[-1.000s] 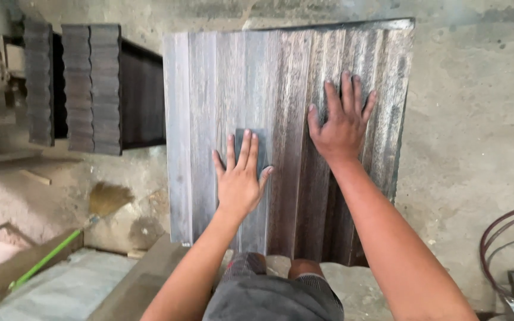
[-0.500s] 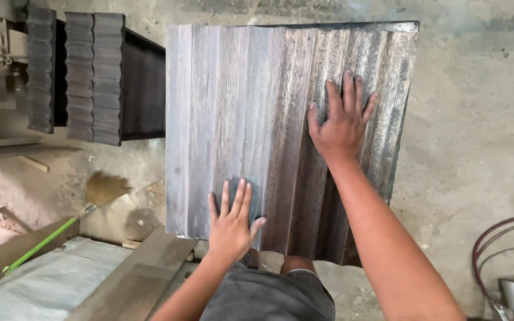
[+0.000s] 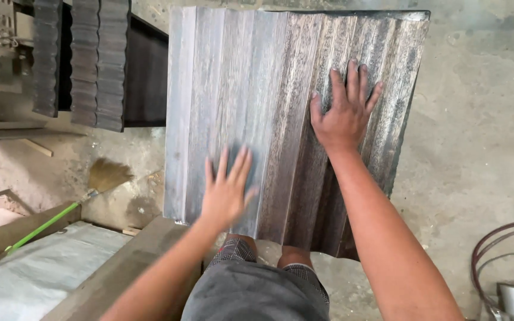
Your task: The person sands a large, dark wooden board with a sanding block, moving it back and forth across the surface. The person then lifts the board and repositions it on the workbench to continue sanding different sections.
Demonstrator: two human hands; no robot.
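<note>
Hands lie flat, fingers spread, on the ribbed wooden panel [image 3: 251,77]: left hand [image 3: 226,193] blurred at its lower part, right hand [image 3: 343,116] pressing higher up.

Matt, ribbed wood panel [image 3: 257,89], greyish and dusty left, darker rough grain right; rough concrete floor [image 3: 477,131].

Grey-brown streaked fluted wooden panel [image 3: 257,77], green-handled broom [image 3: 43,229]
</note>
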